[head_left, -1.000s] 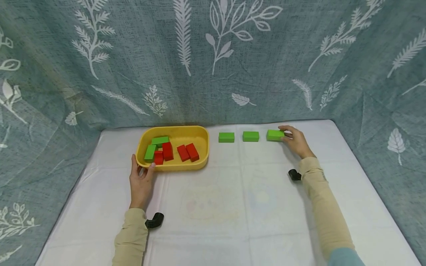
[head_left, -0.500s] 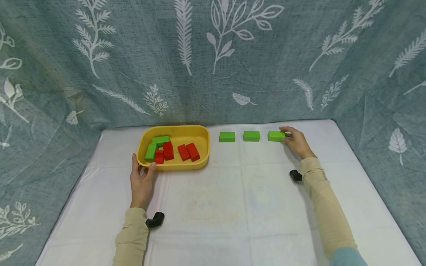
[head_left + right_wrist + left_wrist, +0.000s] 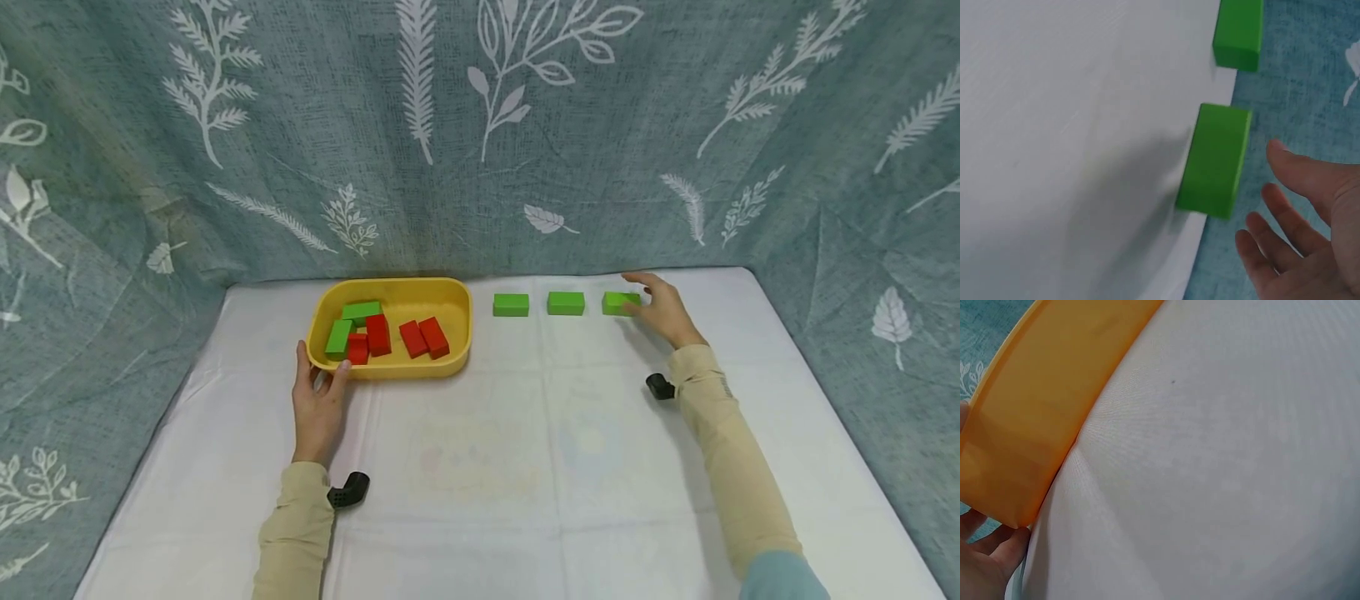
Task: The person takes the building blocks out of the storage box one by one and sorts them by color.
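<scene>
My left hand (image 3: pixel 318 421) holds the near left corner of a yellow tray (image 3: pixel 408 372), thumb at the front rim and fingers along the left side. Inside the tray lie green blocks (image 3: pixel 339 339) at the left and several red blocks (image 3: pixel 433 337). At the right, my right hand (image 3: pixel 663 313) has its fingers spread around the right end of a green block (image 3: pixel 617 303) on the table. In the right wrist view, a gap shows between those fingers and the green block (image 3: pixel 1213 159). The tray wall (image 3: pixel 1054 406) fills the upper left of the left wrist view.
Two more green blocks, one in the middle (image 3: pixel 566 303) and one nearer the tray (image 3: pixel 511 305), line up along the back of the white-covered table (image 3: pixel 480 467). A patterned teal curtain (image 3: pixel 450 200) hangs directly behind. Each wrist carries a black camera (image 3: pixel 350 490).
My right hand has let go of the rightmost green block, and its fingers have opened. That block stays in the row. My left hand keeps its place on the tray.
</scene>
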A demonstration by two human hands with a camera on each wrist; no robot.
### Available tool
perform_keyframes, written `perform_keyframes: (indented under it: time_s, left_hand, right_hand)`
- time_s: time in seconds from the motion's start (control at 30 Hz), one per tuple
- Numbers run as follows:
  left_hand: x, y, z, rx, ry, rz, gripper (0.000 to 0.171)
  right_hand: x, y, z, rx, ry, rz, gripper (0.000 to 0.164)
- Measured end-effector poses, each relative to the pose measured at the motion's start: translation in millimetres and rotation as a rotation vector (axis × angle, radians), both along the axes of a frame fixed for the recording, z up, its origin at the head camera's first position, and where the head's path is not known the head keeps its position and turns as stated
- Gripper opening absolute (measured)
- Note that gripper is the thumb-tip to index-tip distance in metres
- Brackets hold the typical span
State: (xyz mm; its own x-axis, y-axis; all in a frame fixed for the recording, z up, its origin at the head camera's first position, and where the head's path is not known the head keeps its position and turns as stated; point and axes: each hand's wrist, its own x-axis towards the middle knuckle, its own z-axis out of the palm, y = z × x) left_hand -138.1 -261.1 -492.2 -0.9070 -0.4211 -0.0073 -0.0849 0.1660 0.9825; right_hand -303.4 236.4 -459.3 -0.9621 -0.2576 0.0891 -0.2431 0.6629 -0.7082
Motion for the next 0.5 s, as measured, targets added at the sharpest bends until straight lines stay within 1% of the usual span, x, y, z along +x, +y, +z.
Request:
perform_keyframes:
  time_s: [0.23,0.5]
  left_hand:
    - [1.0,1.1,0.8,0.001,0.010,0.001,0.086]
    - [1.2,0.5,2.4,-0.010,0.011,0.000,0.087]
  right_hand:
    - [-2.5,-25.8,11.7,-0.028,0.007,0.041,0.050]
    - [-5.0,-64.7,21.6,-0.063,0.011,0.106,0.050]
